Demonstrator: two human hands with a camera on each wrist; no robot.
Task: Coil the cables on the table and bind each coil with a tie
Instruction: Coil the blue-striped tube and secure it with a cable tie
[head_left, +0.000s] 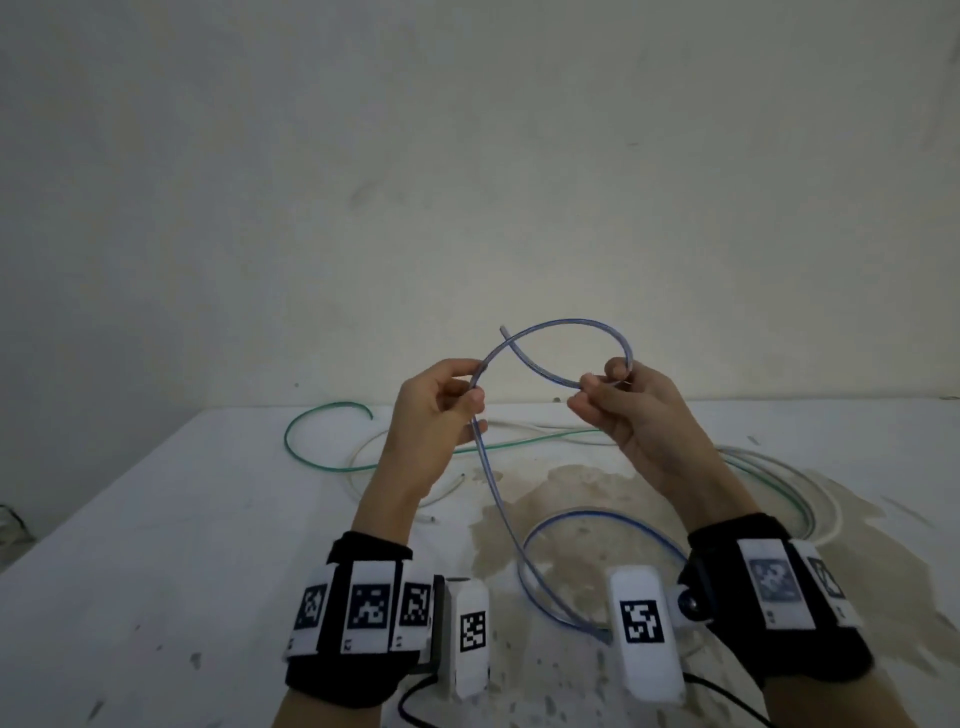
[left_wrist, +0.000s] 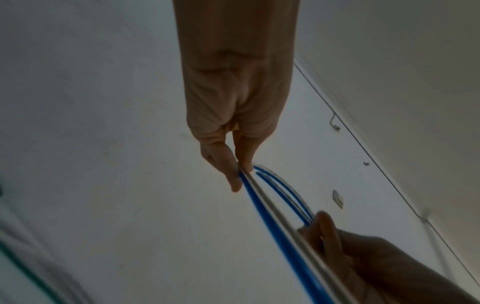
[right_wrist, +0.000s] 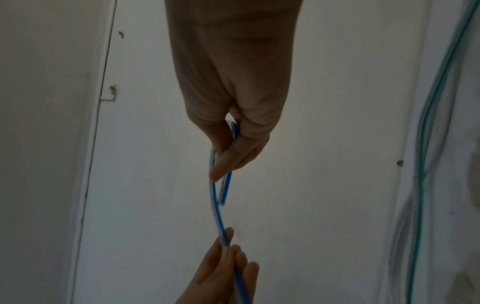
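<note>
A clear cable with a blue stripe (head_left: 563, 328) forms one loop in the air above the table (head_left: 156, 545). My left hand (head_left: 441, 400) pinches it at the loop's left side, and my right hand (head_left: 613, 384) pinches the loop's right side. The cable's free end sticks up past the crossing. Its long tail drops from my left hand to the table and curls there. In the left wrist view my left hand (left_wrist: 237, 170) pinches the blue cable (left_wrist: 272, 214). In the right wrist view my right hand (right_wrist: 228, 156) pinches the blue cable (right_wrist: 215, 205).
A green cable (head_left: 311, 452) and a white cable (head_left: 810, 483) lie loose across the far half of the table. A brown stain (head_left: 571, 499) marks the table's middle. A pale wall (head_left: 467, 156) stands right behind the table.
</note>
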